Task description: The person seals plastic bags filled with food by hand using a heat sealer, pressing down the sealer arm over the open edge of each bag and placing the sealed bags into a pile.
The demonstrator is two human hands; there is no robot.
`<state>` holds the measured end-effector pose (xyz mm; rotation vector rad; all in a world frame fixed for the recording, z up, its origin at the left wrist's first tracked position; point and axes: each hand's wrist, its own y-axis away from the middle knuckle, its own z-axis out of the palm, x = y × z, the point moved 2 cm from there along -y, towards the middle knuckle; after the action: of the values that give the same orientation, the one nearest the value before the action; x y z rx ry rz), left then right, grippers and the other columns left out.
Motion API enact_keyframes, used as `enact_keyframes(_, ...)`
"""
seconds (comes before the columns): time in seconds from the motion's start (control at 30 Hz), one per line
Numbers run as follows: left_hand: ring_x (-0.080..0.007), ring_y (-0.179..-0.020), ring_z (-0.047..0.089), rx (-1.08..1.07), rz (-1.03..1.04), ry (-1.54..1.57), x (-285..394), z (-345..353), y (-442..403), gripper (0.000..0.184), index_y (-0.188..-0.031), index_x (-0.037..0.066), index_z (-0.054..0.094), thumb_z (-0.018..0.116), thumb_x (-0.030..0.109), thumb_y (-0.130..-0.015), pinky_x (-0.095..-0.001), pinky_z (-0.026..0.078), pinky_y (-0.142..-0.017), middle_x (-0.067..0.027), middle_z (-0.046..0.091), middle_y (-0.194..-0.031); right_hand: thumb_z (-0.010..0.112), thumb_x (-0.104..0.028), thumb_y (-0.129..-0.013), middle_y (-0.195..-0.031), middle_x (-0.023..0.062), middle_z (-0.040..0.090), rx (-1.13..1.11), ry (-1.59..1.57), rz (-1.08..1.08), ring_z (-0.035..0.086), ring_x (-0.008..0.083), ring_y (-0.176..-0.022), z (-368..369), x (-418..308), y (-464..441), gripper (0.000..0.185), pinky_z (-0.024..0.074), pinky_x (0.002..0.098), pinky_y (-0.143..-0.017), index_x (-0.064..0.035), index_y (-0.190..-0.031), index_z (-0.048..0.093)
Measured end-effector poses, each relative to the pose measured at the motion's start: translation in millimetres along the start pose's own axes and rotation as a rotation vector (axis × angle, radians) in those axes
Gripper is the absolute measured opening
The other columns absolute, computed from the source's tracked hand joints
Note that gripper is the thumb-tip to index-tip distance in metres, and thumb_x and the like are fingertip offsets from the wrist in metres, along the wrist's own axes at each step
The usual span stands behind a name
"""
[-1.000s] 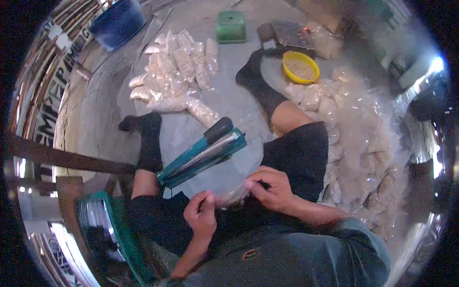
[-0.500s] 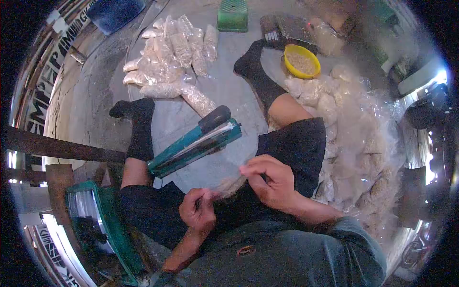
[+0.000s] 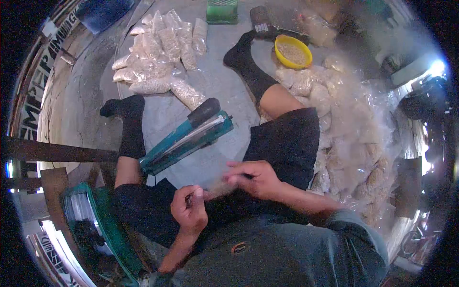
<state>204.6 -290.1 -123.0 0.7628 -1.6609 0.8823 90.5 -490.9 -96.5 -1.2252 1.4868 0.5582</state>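
Observation:
Over my lap, a small see-through plastic bag (image 3: 218, 190) stretches between my two hands, blurred and partly hidden by fingers. My left hand (image 3: 189, 208) is closed, pinching one end. The other end is held by my right hand (image 3: 256, 180), its fingers bent together. Just beyond them, between my legs, lies a green hand impulse sealer (image 3: 186, 142) with a dark grip, tilted up to the right. Filled clear bags of pale flaky contents (image 3: 165, 48) are piled farther off, one bag (image 3: 188, 94) lying closest to the sealer.
A yellow bowl (image 3: 293, 51) of pale bits stands beyond my right knee. Many knotted, filled bags (image 3: 351, 138) heap along my right side. A green stool (image 3: 222, 12) and a blue tub (image 3: 103, 14) are at the back. A green-framed object (image 3: 91, 220) stands left.
My right hand has shifted slightly left and down, closer to my left hand, and the bag spans a shorter gap. The whole view has shifted a little.

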Motion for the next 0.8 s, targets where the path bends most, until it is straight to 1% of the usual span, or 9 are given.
enact_keyframes(0.07,-0.0154,-0.068,0.065,-0.019,0.029,-0.108,3.1,0.1,2.3,0.008,-0.1,0.004,0.058,0.062,0.01,-0.098,-0.031,0.055,-0.064,-0.0082,0.064,-0.085,0.064,-0.016,-0.099,-0.098,0.0113,0.074,-0.028,-0.275,0.31,0.071,0.0162,-0.087,4.0,5.3,6.7,0.019,0.0571,0.0298,-0.076,0.0006,-0.107,0.071)
enact_keyframes(0.17,-0.0174,-0.074,0.068,0.012,-0.107,0.025,4.8,1.4,3.7,0.017,-0.1,0.004,0.058,0.063,0.021,-0.099,-0.0325,0.056,-0.068,-0.0097,0.066,-0.086,0.063,-0.016,-0.101,-0.088,0.0081,0.073,0.025,-0.312,0.33,0.071,0.0143,-0.079,10.7,-3.6,4.9,0.02,0.0571,0.0293,-0.072,0.0013,-0.102,0.072)
enact_keyframes(0.23,-0.0198,-0.082,0.07,-0.064,0.02,0.318,-17.7,8.4,-2.8,0.029,-0.109,-0.001,0.06,0.062,0.027,-0.1,-0.0388,0.058,-0.075,-0.0125,0.069,-0.097,0.063,-0.018,-0.101,-0.087,0.0072,0.073,0.062,-0.295,0.36,0.069,0.0121,-0.078,14.1,2.4,1.8,0.022,0.0563,0.0281,-0.072,0.0016,-0.101,0.072)
enact_keyframes(0.37,-0.0226,-0.087,0.071,-0.312,0.305,0.046,-8.3,22.2,-19.9,0.041,-0.112,-0.002,0.059,0.049,0.037,-0.105,-0.0406,0.057,-0.083,-0.0157,0.071,-0.101,0.064,-0.018,-0.1,-0.087,0.0052,0.072,0.129,-0.336,0.473,0.067,0.0105,-0.077,20.1,3.4,-2.2,0.021,0.055,0.0267,-0.071,0.0015,-0.101,0.072)
enact_keyframes(0.43,-0.0246,-0.092,0.072,-0.378,-0.052,0.104,-15.0,21.1,-10.8,0.048,-0.114,-0.003,0.059,0.039,0.04,-0.108,-0.0406,0.056,-0.087,-0.0175,0.073,-0.104,0.064,-0.018,-0.1,-0.083,0.0034,0.071,0.21,-0.214,0.422,0.063,0.0082,-0.072,18.9,-2.4,-5.8,0.021,0.0524,0.0249,-0.067,0.0011,-0.1,0.072)
enact_keyframes(0.57,-0.0259,-0.092,0.072,-0.267,-0.143,0.06,-0.4,20.7,-12.2,0.049,-0.113,-0.003,0.059,0.036,0.04,-0.108,-0.0381,0.056,-0.084,-0.018,0.073,-0.1,0.065,-0.019,-0.099,-0.078,0.0017,0.069,0.191,-0.258,0.562,0.058,0.0062,-0.067,15.7,-10.1,-24.2,0.021,0.0485,0.0236,-0.062,0.0006,-0.099,0.072)
enact_keyframes(0.67,-0.0266,-0.088,0.072,-0.167,-0.503,0.162,-14.8,27.3,-43.4,0.043,-0.109,-0.003,0.06,0.039,0.035,-0.108,-0.0379,0.058,-0.079,-0.0175,0.073,-0.096,0.069,-0.027,-0.097,-0.075,0.0086,0.073,0.095,0.0,0.598,0.067,0.0107,-0.071,18.0,23.9,-65.0,0.028,0.0535,0.028,-0.065,0.0007,-0.097,0.074)
enact_keyframes(0.73,-0.0264,-0.085,0.071,-0.09,-0.691,0.579,-64.9,36.2,-54.7,0.039,-0.107,-0.003,0.061,0.042,0.031,-0.106,-0.0387,0.058,-0.077,-0.0169,0.072,-0.093,0.068,-0.027,-0.097,-0.071,0.0086,0.071,0.068,-0.069,0.663,0.065,0.0121,-0.066,39.2,94.4,-74.9,0.028,0.0508,0.0314,-0.059,0.0003,-0.092,0.074)
enact_keyframes(0.8,-0.0265,-0.082,0.07,-0.015,-0.641,0.666,-111.1,40.6,-60.6,0.036,-0.106,-0.004,0.061,0.043,0.027,-0.105,-0.041,0.058,-0.075,-0.0172,0.071,-0.092,0.068,-0.025,-0.096,-0.07,0.0084,0.071,0.031,-0.033,0.687,0.065,0.0135,-0.064,47.3,112.2,-93.9,0.027,0.0497,0.033,-0.058,-0.0003,-0.09,0.074)
